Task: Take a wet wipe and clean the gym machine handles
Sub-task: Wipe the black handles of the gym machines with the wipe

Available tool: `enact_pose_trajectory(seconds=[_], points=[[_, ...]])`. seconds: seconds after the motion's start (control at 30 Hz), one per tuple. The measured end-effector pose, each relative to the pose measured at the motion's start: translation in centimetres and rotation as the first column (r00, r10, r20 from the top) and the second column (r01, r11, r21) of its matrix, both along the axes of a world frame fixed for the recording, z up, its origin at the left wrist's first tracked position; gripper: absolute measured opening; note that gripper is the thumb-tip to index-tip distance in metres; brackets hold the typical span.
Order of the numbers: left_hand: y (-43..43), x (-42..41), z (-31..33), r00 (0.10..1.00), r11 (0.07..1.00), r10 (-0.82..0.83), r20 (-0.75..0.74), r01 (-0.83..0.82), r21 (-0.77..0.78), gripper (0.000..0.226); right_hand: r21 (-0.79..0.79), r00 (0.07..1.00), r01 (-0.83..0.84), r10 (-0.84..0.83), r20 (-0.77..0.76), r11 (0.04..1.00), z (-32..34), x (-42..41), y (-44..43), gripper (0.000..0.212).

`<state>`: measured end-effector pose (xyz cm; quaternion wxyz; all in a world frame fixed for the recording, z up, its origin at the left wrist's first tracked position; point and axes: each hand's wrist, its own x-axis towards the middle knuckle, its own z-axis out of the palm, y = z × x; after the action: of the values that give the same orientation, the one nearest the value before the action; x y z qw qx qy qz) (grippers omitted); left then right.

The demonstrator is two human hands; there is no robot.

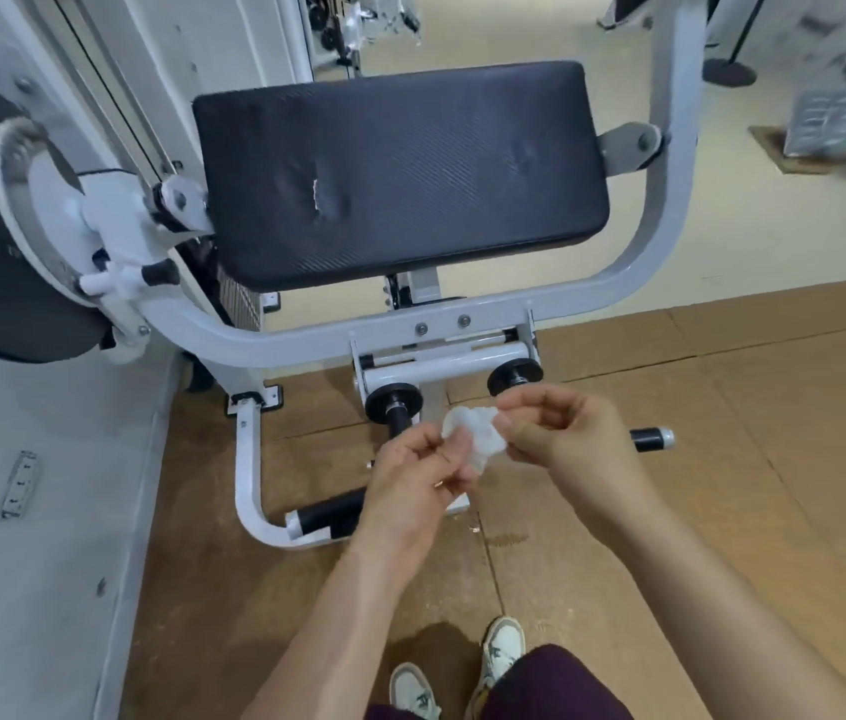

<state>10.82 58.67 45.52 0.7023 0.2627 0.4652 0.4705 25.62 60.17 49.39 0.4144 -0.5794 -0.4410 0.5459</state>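
The left grip (pixel 418 475) and right grip (pixel 564 439) are both pinching the crumpled wet wipe (pixel 473 436), seemingly readying it. The next move is calling for wrapping it around the black handle (pixel 650 440).

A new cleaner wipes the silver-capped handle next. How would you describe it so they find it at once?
Find the black padded rest on the white tube frame. Below its front crossbar, right of the person's right hand, a short black handle sticks out. It alone ends in a silver cap; the black grip lower left joins a white bent tube.
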Motion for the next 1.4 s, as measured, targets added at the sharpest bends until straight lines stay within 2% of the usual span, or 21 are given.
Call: enact_pose_trajectory(seconds=[0.13,0.27,0.33,0.43,0.53,0.67,0.77,0.83,0.87,0.9,0.93,0.97,1.0,1.07,1.1,1.13,1.17,1.2,1.27,1.33,1.4], points=[[-0.5,-1.2,2.5,0.997,0.992,0.070,0.038,-0.073,0.103,0.013,-0.042,0.983,-0.180,0.181,0.018,0.983,2.3,1.6,-0.2,0.014],[0.1,0.3,3.4,0.978,0.986,0.148,0.148,-0.157,0.051,0.006,-0.012,0.976,-0.220,0.220,-0.009,0.975,3.1,2.5,1.0,0.014],[0.7,1.7,3.5,0.949,0.973,0.225,0.220,-0.231,0.002,0.006,-0.022,0.970,-0.176,0.170,-0.173,0.984,3.5,3.6,2.1,0.015],[2.1,4.2,3.4,0.911,0.954,0.285,0.298,-0.300,0.006,0.021,-0.138,0.846,-0.166,0.069,-0.529,0.976,3.9,6.6,4.2,0.019],[3.8,7.9,3.5,0.897,0.943,0.300,0.324,-0.330,0.042,0.019,-0.226,0.764,-0.224,0.027,-0.645,0.948,3.6,10.8,6.9,0.017],[5.4,13.2,2.7,0.830,0.914,0.386,0.403,-0.404,-0.044,0.015,-0.307,0.846,-0.220,0.024,-0.533,0.926,1.7,15.8,10.5,0.010],[5.5,15.8,0.8,0.804,0.883,0.465,0.370,-0.453,-0.125,0.009,-0.338,0.925,-0.252,0.123,-0.359,0.907,-0.2,18.6,12.4,0.015],[4.7,16.9,-0.5,0.814,0.867,0.499,0.299,-0.470,-0.168,0.020,-0.351,0.934,-0.300,0.197,-0.298,0.887,-1.0,19.9,13.2,0.018],[4.4,17.3,-1.1,0.852,0.867,0.491,0.181,-0.461,-0.188,0.028,-0.354,0.932,-0.322,0.229,-0.280,0.878,-1.3,20.3,13.5,0.020],[4.0,17.5,-1.8,0.906,0.888,0.423,-0.026,-0.420,-0.189,0.034,-0.358,0.929,-0.345,0.263,-0.260,0.868,-1.5,20.5,13.6,0.021],[3.5,17.7,-2.6,0.926,0.931,0.258,-0.277,-0.315,-0.185,0.035,-0.365,0.923,-0.373,0.303,-0.235,0.853,-1.8,20.5,13.8,0.020],[2.9,17.8,-3.6,0.862,0.963,0.069,-0.502,-0.190,-0.193,0.032,-0.375,0.914,-0.403,0.347,-0.211,0.835,-2.1,20.4,13.8,0.018],[2.4,17.9,-4.5,0.764,0.970,-0.059,-0.643,-0.108,-0.217,0.022,-0.383,0.902,-0.432,0.389,-0.189,0.817,-2.5,20.3,13.7,0.016],[1.9,18.5,-5.2,0.645,0.968,-0.101,-0.758,-0.112,-0.225,0.018,-0.384,0.871,-0.486,0.472,-0.137,0.785,-3.4,20.0,13.4,0.018],[1.8,18.8,-5.2,0.672,0.974,-0.027,-0.740,-0.150,-0.172,0.020,-0.377,0.850,-0.515,0.516,-0.108,0.770,-3.8,19.9,13.2,0.020],[2.0,19.1,-4.8,0.768,0.972,0.068,-0.637,-0.194,-0.130,0.019,-0.368,0.829,-0.542,0.553,-0.087,0.755,-4.1,19.7,13.0,0.021],[2.5,19.4,-4.4,0.876,0.974,0.113,-0.469,-0.191,-0.123,0.022,-0.364,0.817,-0.558,0.571,-0.081,0.746,-4.4,19.5,12.8,0.021],[3.1,19.6,-4.1,0.938,0.982,0.100,-0.333,-0.146,-0.118,0.029,-0.363,0.816,-0.560,0.572,-0.083,0.745,-4.8,19.3,12.6,0.021],[3.7,19.7,-4.0,0.949,0.997,0.000,-0.317,-0.026,-0.078,0.030,-0.356,0.850,-0.513,0.521,-0.081,0.781,-5.4,19.2,12.4,0.017],[4.1,19.2,-4.5,0.900,0.996,-0.053,-0.433,0.018,-0.083,0.015,-0.342,0.900,-0.424,0.432,-0.059,0.839,-5.9,19.3,12.3,0.007],[4.1,18.3,-5.3,0.897,0.991,-0.132,-0.422,0.107,-0.085,0.021,-0.326,0.931,-0.356,0.362,-0.043,0.876,-6.4,19.7,12.1,0.005]])
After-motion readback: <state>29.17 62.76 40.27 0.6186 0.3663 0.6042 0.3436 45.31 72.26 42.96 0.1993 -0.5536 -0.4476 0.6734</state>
